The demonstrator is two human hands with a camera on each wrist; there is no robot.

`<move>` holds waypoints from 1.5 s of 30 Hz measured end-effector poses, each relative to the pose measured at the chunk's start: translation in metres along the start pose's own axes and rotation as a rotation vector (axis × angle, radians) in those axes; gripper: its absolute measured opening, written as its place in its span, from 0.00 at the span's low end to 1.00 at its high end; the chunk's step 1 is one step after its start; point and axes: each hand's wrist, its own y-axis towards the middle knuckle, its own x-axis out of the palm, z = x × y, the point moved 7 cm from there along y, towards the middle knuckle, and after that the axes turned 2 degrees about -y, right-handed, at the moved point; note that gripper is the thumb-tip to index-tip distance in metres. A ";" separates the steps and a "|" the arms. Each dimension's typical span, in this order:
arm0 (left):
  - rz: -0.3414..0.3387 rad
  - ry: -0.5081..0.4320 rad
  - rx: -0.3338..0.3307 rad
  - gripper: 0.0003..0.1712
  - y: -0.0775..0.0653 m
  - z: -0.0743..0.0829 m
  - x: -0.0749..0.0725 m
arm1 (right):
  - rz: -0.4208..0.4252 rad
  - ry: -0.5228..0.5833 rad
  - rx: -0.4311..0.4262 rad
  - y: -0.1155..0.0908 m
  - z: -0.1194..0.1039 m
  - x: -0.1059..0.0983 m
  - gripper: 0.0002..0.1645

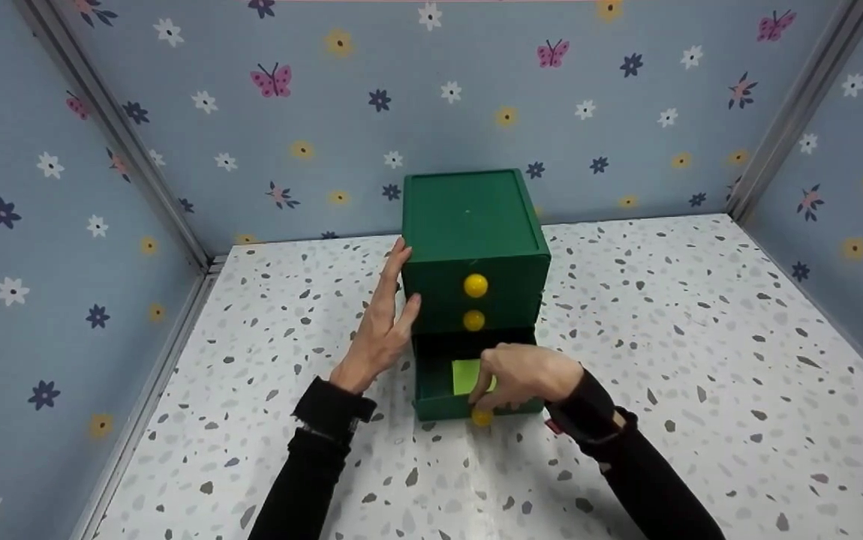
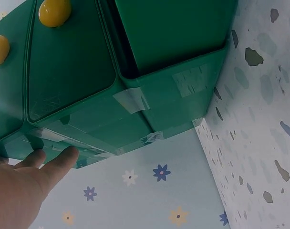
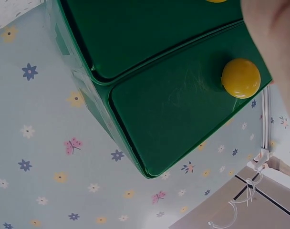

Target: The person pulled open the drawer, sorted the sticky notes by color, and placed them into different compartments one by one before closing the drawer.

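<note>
A green drawer cabinet (image 1: pixel 469 214) with round yellow knobs stands on the speckled table. Its bottom drawer (image 1: pixel 435 409) is pulled out, and a light green square (image 1: pixel 465 375) lies inside. My left hand (image 1: pixel 379 334) rests against the cabinet's left side with fingers extended; the left wrist view shows its fingertips (image 2: pixel 68 155) by the taped side wall. Bent over the drawer front, my right hand (image 1: pixel 525 373) pinches the bottom yellow knob (image 1: pixel 482 417) from above. Part of the square is hidden behind that hand. The upper two drawers are closed, as the right wrist view's upper knob (image 3: pixel 241 78) and front show.
Behind the cabinet rises a blue wall (image 1: pixel 446 127) with flowers and butterflies; similar panels stand left and right, joined by grey metal posts (image 1: pixel 112 135). A small red piece (image 1: pixel 554 426) shows beside the right wrist. Speckled tabletop (image 1: pixel 664 337) extends around the cabinet.
</note>
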 end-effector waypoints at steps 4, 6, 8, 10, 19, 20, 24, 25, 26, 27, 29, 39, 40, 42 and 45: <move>0.004 -0.010 0.013 0.35 0.000 0.002 0.000 | 0.015 -0.045 -0.010 0.001 -0.002 0.001 0.11; 0.006 -0.021 0.014 0.35 0.000 0.002 -0.001 | 0.032 -0.089 -0.022 0.001 -0.004 0.000 0.10; 0.007 -0.023 0.012 0.35 0.000 0.002 -0.001 | 0.053 -0.141 -0.030 0.001 -0.005 0.001 0.09; 0.006 -0.017 0.005 0.35 0.000 0.002 -0.001 | 0.067 -0.183 -0.033 0.001 -0.007 0.001 0.08; -0.004 0.001 0.000 0.35 0.001 0.001 0.000 | 0.105 -0.220 -0.038 0.007 -0.013 0.009 0.14; -0.003 0.001 0.000 0.35 0.001 0.001 0.000 | 0.112 -0.212 -0.029 0.007 -0.012 0.009 0.15; 0.000 0.001 0.009 0.35 0.001 0.002 -0.001 | 0.120 -0.174 -0.011 0.009 -0.009 0.009 0.15; 0.000 -0.002 0.011 0.35 0.001 0.002 -0.001 | 0.121 -0.170 -0.005 0.010 -0.008 0.008 0.15; 0.001 -0.005 0.014 0.35 0.001 0.002 -0.001 | 0.122 -0.168 0.001 0.010 -0.007 0.008 0.15; 0.001 -0.007 0.016 0.35 0.001 0.002 -0.001 | 0.121 -0.168 0.005 0.011 -0.006 0.008 0.15; 0.002 -0.009 0.016 0.35 0.000 0.002 0.000 | 0.116 -0.167 0.013 0.012 -0.005 0.007 0.15; -0.004 -0.006 0.001 0.35 0.000 0.001 0.000 | 0.138 -0.173 0.008 0.014 -0.001 0.005 0.12; -0.003 0.000 -0.003 0.35 0.000 0.001 0.000 | 0.140 -0.182 0.008 0.014 0.000 0.004 0.12; -0.003 0.003 -0.009 0.35 0.000 0.003 -0.001 | 0.142 -0.196 0.016 0.015 0.001 0.004 0.13; -0.007 -0.008 -0.018 0.34 0.000 0.016 -0.003 | 0.142 -0.196 0.031 0.017 0.003 0.003 0.15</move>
